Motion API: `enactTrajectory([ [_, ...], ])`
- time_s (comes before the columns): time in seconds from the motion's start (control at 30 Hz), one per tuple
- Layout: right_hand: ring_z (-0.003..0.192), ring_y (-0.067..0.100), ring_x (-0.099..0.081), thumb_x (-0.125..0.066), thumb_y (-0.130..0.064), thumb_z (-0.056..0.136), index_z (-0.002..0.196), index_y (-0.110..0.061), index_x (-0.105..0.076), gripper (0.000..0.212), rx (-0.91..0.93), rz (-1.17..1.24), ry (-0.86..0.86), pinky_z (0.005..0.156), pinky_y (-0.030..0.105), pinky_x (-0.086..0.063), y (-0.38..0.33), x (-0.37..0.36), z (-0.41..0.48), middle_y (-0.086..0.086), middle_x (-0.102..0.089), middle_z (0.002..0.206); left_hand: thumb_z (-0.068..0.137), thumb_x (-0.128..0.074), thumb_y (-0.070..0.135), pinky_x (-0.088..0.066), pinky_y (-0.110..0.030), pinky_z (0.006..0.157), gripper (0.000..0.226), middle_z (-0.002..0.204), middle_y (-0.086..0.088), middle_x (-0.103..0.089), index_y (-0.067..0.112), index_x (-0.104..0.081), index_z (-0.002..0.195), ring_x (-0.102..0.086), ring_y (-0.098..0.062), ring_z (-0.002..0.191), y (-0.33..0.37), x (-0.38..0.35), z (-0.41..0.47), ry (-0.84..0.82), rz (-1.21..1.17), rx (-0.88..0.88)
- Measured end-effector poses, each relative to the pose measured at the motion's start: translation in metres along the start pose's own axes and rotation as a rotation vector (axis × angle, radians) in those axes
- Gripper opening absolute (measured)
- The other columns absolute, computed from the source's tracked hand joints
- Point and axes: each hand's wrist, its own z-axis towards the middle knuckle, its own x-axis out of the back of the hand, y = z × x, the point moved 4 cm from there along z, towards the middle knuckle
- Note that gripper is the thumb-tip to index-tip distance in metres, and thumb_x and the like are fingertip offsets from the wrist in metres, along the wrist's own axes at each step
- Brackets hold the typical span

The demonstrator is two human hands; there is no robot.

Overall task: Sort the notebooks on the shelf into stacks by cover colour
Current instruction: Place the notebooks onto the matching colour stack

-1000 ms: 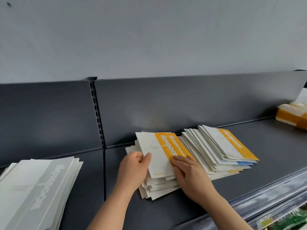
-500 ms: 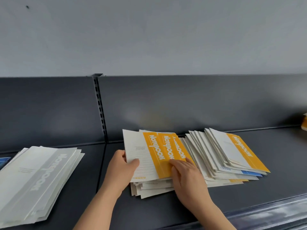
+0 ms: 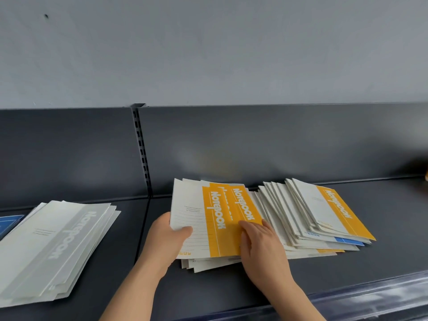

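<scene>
While left hand [image 3: 165, 242] pinches the top yellow notebook [image 3: 196, 218], right hand [image 3: 261, 246] flat against its right edge

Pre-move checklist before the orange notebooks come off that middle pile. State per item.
1. Left hand grip on the orange-banded white paper notebooks: thumb on top at the left edge. Ok.
2. Right hand steadying: fingers flat on the orange band. Ok.
3. Gripped covers all orange: visible bands are; lower ones cannot tell.
4. Fanned mixed notebook pile on the right sorted: blue-banded cover under orange. Not ok.
5. Grey-banded notebook stack on the left uniform: top is grey; below cannot tell.
</scene>
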Motion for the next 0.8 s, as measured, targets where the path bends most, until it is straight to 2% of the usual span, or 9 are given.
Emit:
enactTrajectory([
  [0.33,0.087,0.011,-0.066,-0.051,-0.013,0.082,0.103,-0.015,-0.068,0.028,0.096,0.005,0.01,0.101,0.029,-0.035,-0.007,0.003,-0.004,-0.008,-0.071,0.092,0.087,-0.058,0.002,-0.05,-0.028,0.062,0.024,0.107,-0.001,-0.066,0.013,-0.055,0.109,-0.063,-0.02,0.094,-0.012,0.007,0.008,0.084,-0.027,0.073],
  [0.43,0.094,0.013,-0.064,-0.046,-0.013,0.087,0.109,-0.015,-0.067,0.03,0.087,0.026,-0.005,0.105,0.03,-0.036,-0.008,0.004,-0.004,-0.006,-0.07,0.099,0.087,-0.057,0.002,-0.05,-0.027,0.061,0.025,0.108,0.0,-0.066,0.013,-0.055,0.109,-0.063,-0.019,0.096,-0.012,0.006,0.006,0.082,-0.029,0.069],
  [0.5,0.099,0.013,-0.061,-0.042,-0.014,0.093,0.112,-0.015,-0.064,0.03,0.026,0.055,-0.018,0.11,0.029,-0.031,-0.004,0.003,-0.004,-0.006,-0.069,0.104,0.087,-0.057,0.002,-0.051,-0.027,0.062,0.025,0.108,0.0,-0.066,0.013,-0.055,0.11,-0.063,-0.019,0.096,-0.012,0.007,0.005,0.084,-0.031,0.067],
  [0.63,0.102,0.015,-0.062,-0.035,-0.018,0.093,0.116,-0.014,-0.062,0.036,-0.032,0.018,-0.051,0.113,0.035,-0.031,-0.001,0.002,-0.001,-0.003,-0.069,0.106,0.087,-0.057,0.003,-0.051,-0.026,0.061,0.025,0.108,0.002,-0.067,0.014,-0.056,0.109,-0.063,-0.018,0.096,-0.01,0.009,0.002,0.087,-0.025,0.061],
  [0.67,0.101,0.015,-0.062,-0.033,-0.018,0.093,0.119,-0.014,-0.061,0.038,-0.01,0.018,-0.079,0.114,0.034,-0.03,-0.003,0.002,-0.001,-0.003,-0.069,0.105,0.087,-0.056,0.003,-0.05,-0.025,0.06,0.024,0.107,0.002,-0.066,0.014,-0.055,0.109,-0.063,-0.017,0.095,-0.009,0.009,0.001,0.091,-0.018,0.061],
  [0.73,0.108,0.016,-0.059,-0.035,-0.014,0.095,0.127,-0.015,-0.055,0.038,0.012,0.023,-0.127,0.114,0.022,-0.017,-0.01,0.006,-0.002,-0.004,-0.067,0.11,0.087,-0.057,0.004,-0.049,-0.024,0.058,0.023,0.106,0.002,-0.066,0.014,-0.054,0.108,-0.063,-0.015,0.093,-0.007,0.009,-0.001,0.103,-0.005,0.062],
  [0.8,0.115,0.017,-0.055,-0.038,-0.012,0.097,0.131,-0.017,-0.052,0.038,0.019,0.035,-0.149,0.108,0.015,-0.01,-0.012,0.009,-0.003,-0.004,-0.065,0.117,0.087,-0.057,0.004,-0.049,-0.023,0.058,0.023,0.107,0.002,-0.065,0.013,-0.053,0.108,-0.062,-0.015,0.092,-0.006,0.008,-0.002,0.109,0.004,0.064],
])
